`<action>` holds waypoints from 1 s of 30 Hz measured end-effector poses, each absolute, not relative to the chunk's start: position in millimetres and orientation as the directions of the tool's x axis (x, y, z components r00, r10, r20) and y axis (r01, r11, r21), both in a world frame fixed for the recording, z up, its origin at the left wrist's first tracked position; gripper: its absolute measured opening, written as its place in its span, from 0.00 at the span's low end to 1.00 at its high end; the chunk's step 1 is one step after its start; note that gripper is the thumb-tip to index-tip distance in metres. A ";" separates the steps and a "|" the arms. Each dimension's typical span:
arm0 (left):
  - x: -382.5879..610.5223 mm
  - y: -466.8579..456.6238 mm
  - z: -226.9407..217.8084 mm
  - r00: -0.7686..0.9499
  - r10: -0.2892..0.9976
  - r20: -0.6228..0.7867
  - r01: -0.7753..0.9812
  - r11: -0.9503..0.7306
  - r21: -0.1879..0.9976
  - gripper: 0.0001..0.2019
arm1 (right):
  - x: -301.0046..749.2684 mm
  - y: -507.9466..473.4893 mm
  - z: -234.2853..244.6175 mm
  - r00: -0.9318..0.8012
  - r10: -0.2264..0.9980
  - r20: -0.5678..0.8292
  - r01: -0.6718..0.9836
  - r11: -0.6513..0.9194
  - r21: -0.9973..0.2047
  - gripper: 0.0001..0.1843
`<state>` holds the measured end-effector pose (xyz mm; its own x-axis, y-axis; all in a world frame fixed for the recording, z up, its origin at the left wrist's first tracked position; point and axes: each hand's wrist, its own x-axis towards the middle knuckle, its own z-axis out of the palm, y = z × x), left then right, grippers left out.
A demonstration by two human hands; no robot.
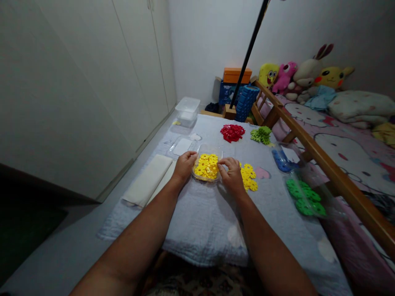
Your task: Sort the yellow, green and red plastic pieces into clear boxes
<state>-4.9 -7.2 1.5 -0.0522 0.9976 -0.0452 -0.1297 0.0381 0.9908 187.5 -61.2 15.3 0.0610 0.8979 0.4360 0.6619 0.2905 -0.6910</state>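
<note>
A clear plastic container stands on the cloth in front of me, with yellow flower-shaped plastic pieces inside. My left hand grips the container's left wall between thumb and fingers. At the right rim is my right hand, its thumb and forefinger pinched together beside the yellow pieces; what they hold, if anything, is too small to make out. More loose yellow pieces lie on the cloth just right of that hand, partly covered by it. The container's clear lid rests flat behind my left hand.
Red pieces and light green pieces lie piled at the back. Clear containers with blue pieces and green pieces stand along the right edge, by a wooden bed rail. Folded cloth and stacked empty containers are left.
</note>
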 end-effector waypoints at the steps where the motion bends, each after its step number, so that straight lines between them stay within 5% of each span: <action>1: -4.9 -6.9 1.3 -0.053 0.998 -0.044 -0.128 0.037 0.991 0.19 | 186.6 -61.1 14.0 0.053 0.902 0.427 0.679 0.282 -0.678 0.09; 13: -4.7 -5.6 -1.3 -0.065 0.997 -0.035 -0.089 0.029 0.996 0.19 | 199.6 -56.8 14.0 0.131 0.880 0.457 0.806 0.174 -0.565 0.12; 21: -5.9 -4.5 -4.3 -0.063 0.998 -0.032 -0.092 0.027 0.995 0.20 | 218.1 -52.8 12.4 0.251 0.933 0.257 0.934 -0.164 -0.317 0.19; 30: -5.3 -6.0 -1.3 -0.066 0.997 -0.035 -0.100 0.028 0.995 0.19 | 213.9 -56.3 18.1 0.176 0.980 0.096 0.976 -0.162 -0.143 0.15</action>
